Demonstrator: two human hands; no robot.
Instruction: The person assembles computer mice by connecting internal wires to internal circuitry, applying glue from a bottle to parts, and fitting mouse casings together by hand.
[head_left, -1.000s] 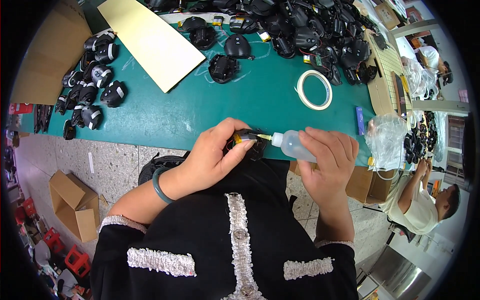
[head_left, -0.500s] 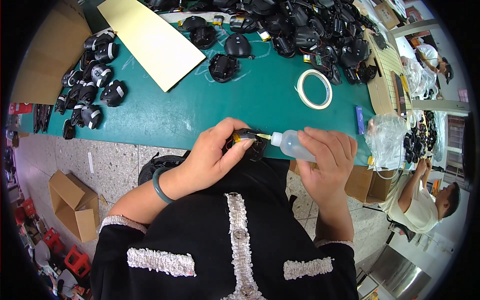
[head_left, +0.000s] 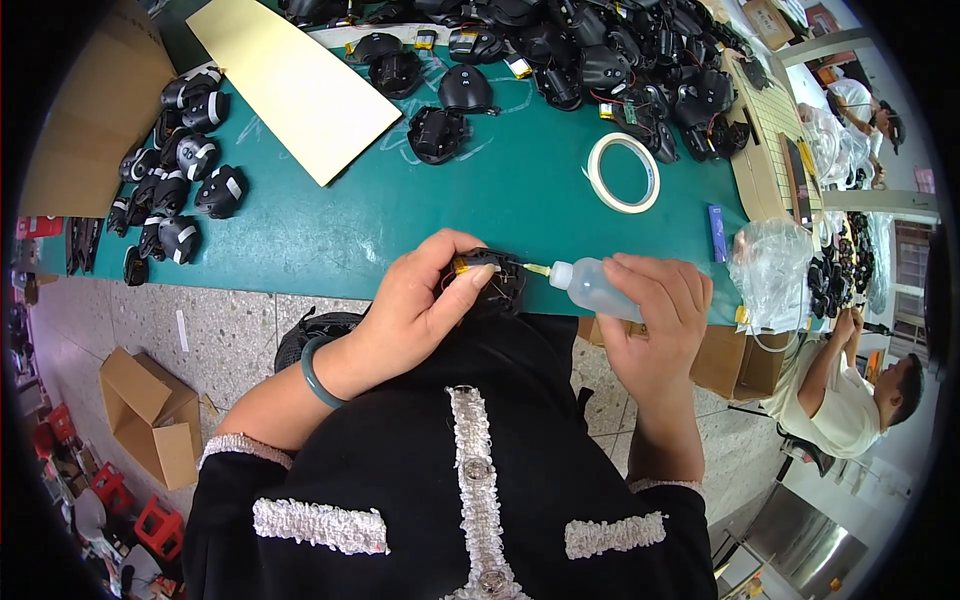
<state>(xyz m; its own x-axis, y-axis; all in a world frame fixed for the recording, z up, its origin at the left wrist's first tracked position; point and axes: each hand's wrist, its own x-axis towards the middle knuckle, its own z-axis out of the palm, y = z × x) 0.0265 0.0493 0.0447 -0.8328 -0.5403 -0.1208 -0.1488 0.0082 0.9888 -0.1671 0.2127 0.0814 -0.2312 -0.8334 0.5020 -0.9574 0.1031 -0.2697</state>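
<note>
While pinching black rounded plastic housing [head_left: 508, 290] in left hand [head_left: 415, 300], over near edge of flat green tabletop [head_left: 330, 230], gripping translucent white-capped plastic squeeze bottle [head_left: 597, 288] in right hand [head_left: 660, 315]. Pointing bottle's long axis leftward, slender yellowish nozzle [head_left: 538, 269] toward housing's right side; cannot tell whether touching.

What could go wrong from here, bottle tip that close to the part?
1. A slip of the right hand might jab the thumb of the left hand, since the squeeze bottle points its thin tip that way.
2. Too hard a squeeze could wet the yellow piece on the black part.
3. Held at the table's near edge, the part may drop off if the grip loosens.
</note>
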